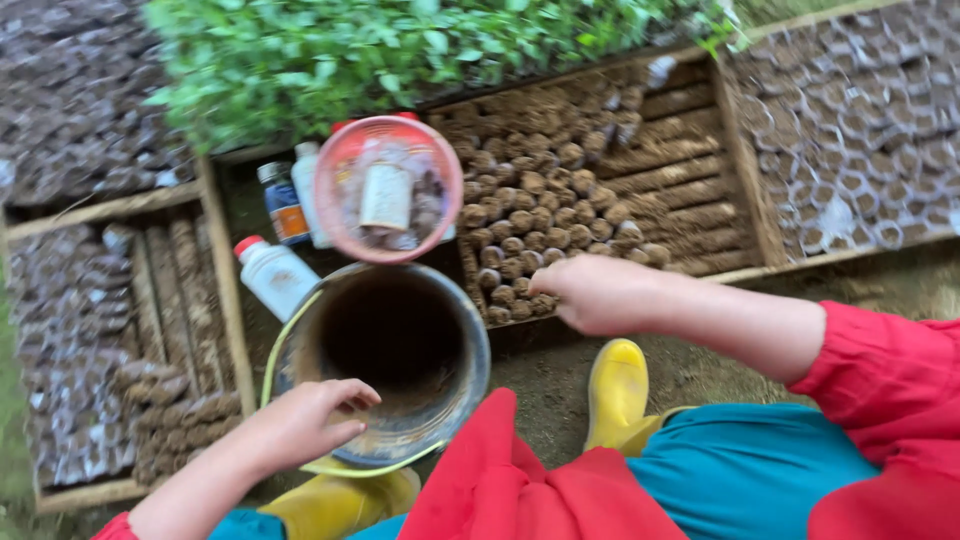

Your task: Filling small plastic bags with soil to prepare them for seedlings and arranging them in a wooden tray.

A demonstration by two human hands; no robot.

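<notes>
Hands: left (305, 420) at muddy bucket (300, 340), right (590, 292) on soil plugs (520, 225).

Red sleeves (880, 370), teal trousers (740, 470), yellow boots (617, 390)

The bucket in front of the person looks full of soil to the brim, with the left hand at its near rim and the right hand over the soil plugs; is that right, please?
Not quite: the head view shows the bucket nearly empty, its inside dark and hollow. The left hand is at its near rim, and the right hand rests over the soil plugs.
</notes>
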